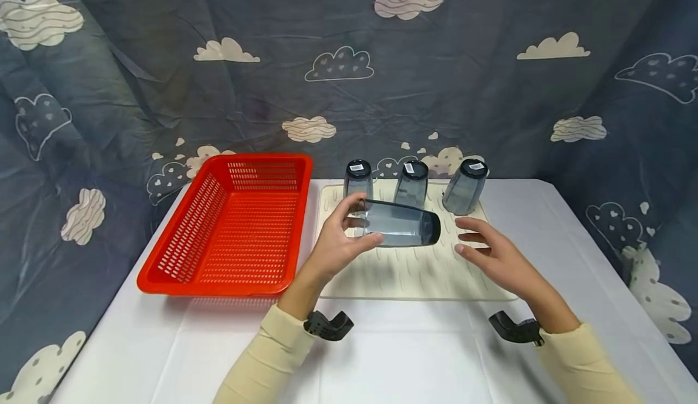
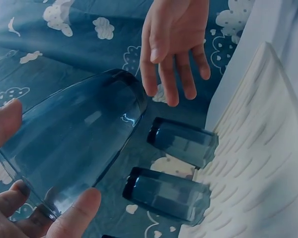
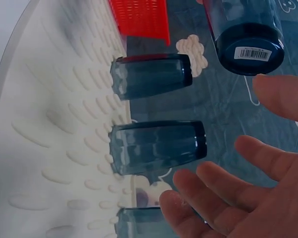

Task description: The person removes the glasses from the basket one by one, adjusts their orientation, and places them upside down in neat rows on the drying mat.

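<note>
Left hand [image 1: 334, 243] pinches the tumbler [image 1: 400, 224] at frame centre, lying sideways, base toward the spread right hand [image 1: 493, 252].

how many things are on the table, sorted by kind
blue-grey glasses: 4 – three upside down on the mat, one held sideways in the left hand
red basket: 1
cream ridged mat: 1
total: 6
the right hand is open, holding nothing

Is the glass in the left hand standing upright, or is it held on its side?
On its side. The left hand grips the glass horizontally above the mat, its base toward the right hand.
</note>
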`<action>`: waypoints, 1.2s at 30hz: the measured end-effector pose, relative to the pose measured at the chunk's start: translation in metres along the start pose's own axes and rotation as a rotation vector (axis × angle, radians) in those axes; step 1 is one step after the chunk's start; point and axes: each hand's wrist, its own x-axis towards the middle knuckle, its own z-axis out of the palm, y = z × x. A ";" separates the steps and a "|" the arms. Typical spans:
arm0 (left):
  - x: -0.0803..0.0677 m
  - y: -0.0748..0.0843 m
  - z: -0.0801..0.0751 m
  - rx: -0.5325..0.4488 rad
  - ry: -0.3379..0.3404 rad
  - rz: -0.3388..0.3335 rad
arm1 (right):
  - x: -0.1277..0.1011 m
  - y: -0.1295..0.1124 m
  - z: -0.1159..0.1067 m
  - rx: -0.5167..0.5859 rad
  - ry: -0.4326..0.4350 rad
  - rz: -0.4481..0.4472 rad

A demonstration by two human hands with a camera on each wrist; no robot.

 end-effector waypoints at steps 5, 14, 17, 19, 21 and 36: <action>0.001 -0.006 0.004 -0.013 -0.022 -0.003 | 0.001 0.003 0.001 0.017 -0.012 0.015; -0.001 -0.012 0.002 -0.029 -0.025 -0.034 | 0.007 -0.005 0.006 0.065 -0.041 -0.001; -0.003 -0.011 0.001 -0.040 -0.023 -0.040 | 0.012 -0.009 0.010 0.102 -0.062 -0.008; -0.005 -0.010 0.000 -0.044 -0.026 -0.038 | 0.016 -0.011 0.014 0.158 -0.076 -0.014; -0.007 -0.009 -0.001 -0.050 -0.025 -0.034 | 0.019 -0.011 0.019 0.250 -0.089 -0.035; -0.015 -0.008 -0.006 -0.038 -0.033 -0.019 | 0.029 -0.035 0.051 0.620 -0.131 -0.054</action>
